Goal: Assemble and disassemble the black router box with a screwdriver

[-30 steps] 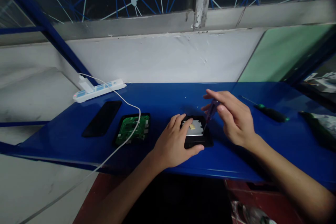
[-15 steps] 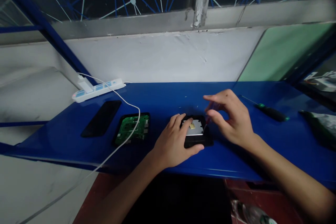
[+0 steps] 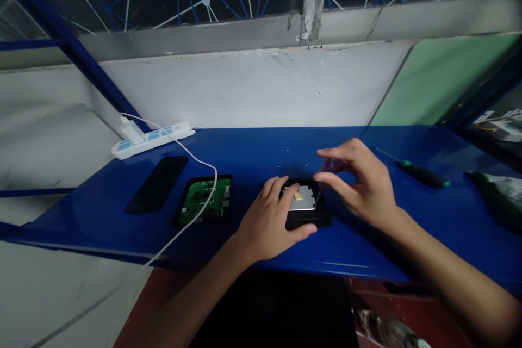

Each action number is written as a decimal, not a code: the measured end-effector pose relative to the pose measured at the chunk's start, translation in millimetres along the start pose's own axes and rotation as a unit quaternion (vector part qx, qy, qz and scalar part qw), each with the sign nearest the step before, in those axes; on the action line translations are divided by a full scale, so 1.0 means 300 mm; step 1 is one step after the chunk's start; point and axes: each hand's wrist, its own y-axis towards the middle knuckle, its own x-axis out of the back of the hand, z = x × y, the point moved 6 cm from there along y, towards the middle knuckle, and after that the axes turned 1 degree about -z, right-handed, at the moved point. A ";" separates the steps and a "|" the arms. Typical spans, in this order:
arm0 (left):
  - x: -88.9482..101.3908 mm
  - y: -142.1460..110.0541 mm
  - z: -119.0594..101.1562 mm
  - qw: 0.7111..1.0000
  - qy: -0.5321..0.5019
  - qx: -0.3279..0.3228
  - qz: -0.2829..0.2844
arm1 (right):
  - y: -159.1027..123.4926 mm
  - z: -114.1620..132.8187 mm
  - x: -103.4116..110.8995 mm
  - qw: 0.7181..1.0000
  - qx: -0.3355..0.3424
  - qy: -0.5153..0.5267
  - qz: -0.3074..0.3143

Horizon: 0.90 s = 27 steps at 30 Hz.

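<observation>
Your left hand [image 3: 265, 225] lies spread over the metal plate [image 3: 305, 205] in the black casing [image 3: 308, 221], near the front edge of the bench [image 3: 253, 147], while your right hand [image 3: 365, 187] pinches the purple screwdriver [image 3: 333, 165], tip down by the plate's right side. A tilted driver or a lightly held casing could let the tip slip and scratch something. Farther left, snagging the white cable [image 3: 215, 179] might jostle the green circuit board [image 3: 199, 201] beneath it.
</observation>
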 end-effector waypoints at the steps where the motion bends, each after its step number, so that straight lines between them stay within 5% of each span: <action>1: 0.000 0.000 0.000 1.000 -0.001 0.000 -0.001 | 0.002 0.006 0.002 1.000 0.011 -0.009 0.001; 12: -0.001 -0.001 -0.002 1.000 0.007 -0.001 0.004 | -0.005 -0.002 -0.002 1.000 -0.014 0.007 0.015; 19: 0.000 -0.001 -0.001 1.000 0.001 0.000 0.003 | 0.005 0.019 0.006 0.998 0.043 -0.032 0.011; 27: 0.000 0.001 0.000 1.000 -0.009 -0.003 -0.003 | -0.001 0.003 -0.001 0.999 -0.006 -0.005 0.033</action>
